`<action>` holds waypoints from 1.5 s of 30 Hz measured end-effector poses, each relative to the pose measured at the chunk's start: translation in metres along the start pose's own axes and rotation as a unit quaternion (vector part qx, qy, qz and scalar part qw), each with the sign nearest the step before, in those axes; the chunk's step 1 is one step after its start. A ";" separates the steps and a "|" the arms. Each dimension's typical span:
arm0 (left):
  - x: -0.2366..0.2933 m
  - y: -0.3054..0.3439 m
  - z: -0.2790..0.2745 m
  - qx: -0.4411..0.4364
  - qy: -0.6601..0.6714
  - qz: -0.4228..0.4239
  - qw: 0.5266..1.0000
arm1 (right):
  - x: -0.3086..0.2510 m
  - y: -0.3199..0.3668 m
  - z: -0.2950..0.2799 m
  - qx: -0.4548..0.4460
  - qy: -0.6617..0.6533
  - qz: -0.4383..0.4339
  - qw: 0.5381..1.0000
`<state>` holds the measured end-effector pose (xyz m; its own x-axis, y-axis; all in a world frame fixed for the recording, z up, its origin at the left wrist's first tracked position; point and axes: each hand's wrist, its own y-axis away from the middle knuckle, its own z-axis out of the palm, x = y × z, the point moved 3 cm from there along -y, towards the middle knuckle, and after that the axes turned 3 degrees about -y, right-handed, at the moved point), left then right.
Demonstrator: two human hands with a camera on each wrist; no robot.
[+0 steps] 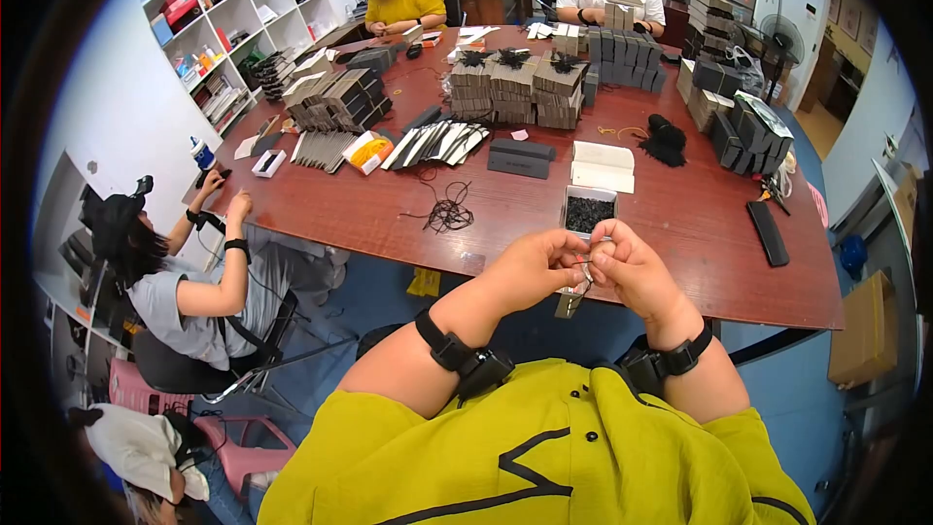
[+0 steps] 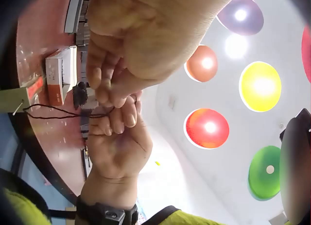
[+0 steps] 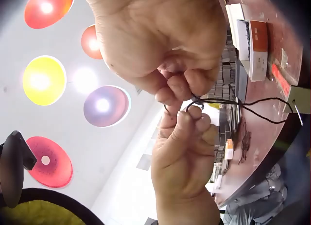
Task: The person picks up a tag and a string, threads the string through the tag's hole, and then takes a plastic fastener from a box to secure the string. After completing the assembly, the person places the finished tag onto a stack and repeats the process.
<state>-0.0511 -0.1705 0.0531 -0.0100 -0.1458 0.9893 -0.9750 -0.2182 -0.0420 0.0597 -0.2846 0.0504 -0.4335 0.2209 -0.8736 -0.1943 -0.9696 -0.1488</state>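
My left hand (image 1: 539, 270) and right hand (image 1: 632, 270) meet close together above the table's front edge. Between them runs a thin black cord (image 3: 223, 100), pinched in the fingertips of both. In the right wrist view, the cord stretches from the fingers as a long loop to a small greyish card-like piece (image 3: 300, 101) with a red mark next to it. A thin white bit shows at the loop's end. Part of the cord is hidden inside the curled fingers. Just beyond my hands stands an open white-and-orange box (image 2: 54, 79) holding many small black pieces (image 1: 590, 214).
On the red table (image 1: 350, 209) lie a tangle of black cord (image 1: 449, 209), a dark grey box (image 1: 520, 157) and a black bundle (image 1: 664, 141). Stacks of grey cards (image 1: 515, 92) stand farther back. A black case (image 1: 768, 233) lies right. Other people sit around the table.
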 end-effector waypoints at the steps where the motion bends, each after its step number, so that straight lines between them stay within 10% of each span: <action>1: -0.003 -0.001 0.000 0.002 0.018 -0.008 1.000 | 0.000 0.000 0.000 -0.004 0.001 0.005 1.000; 17: -0.039 -0.012 -0.008 0.033 0.136 -0.080 0.987 | 0.017 -0.021 -0.023 0.056 0.102 0.154 0.981; 24: -0.079 -0.037 -0.019 0.025 0.277 -0.132 0.951 | -0.003 -0.067 -0.026 0.026 0.400 0.337 0.852; 45: -0.085 -0.022 -0.035 0.095 0.094 -0.071 0.989 | 0.030 -0.100 -0.041 -0.023 0.485 0.246 0.839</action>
<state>-0.0368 -0.1201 -0.0252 0.0651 0.0770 0.9949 -0.9106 -0.4033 0.0908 0.1022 -0.1855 0.0200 0.4733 -0.3750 -0.7971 -0.1583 -0.9264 0.3418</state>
